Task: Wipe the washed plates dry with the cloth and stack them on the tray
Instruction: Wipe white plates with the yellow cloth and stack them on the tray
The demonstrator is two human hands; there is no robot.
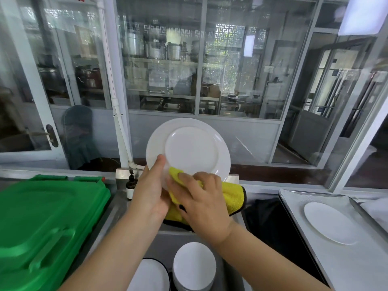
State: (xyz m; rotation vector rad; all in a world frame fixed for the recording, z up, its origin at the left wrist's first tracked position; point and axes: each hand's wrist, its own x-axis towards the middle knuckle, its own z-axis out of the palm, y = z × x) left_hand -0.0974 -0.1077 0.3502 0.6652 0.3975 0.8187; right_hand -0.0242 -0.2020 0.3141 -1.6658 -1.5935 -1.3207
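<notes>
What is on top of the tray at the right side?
One white plate lies on the tray. Whether another plate sits under it cannot be seen.

White plate point(190, 148), yellow black-edged cloth point(233, 196), green bin lid point(48, 215), black-rimmed white plate point(151, 276)
</notes>
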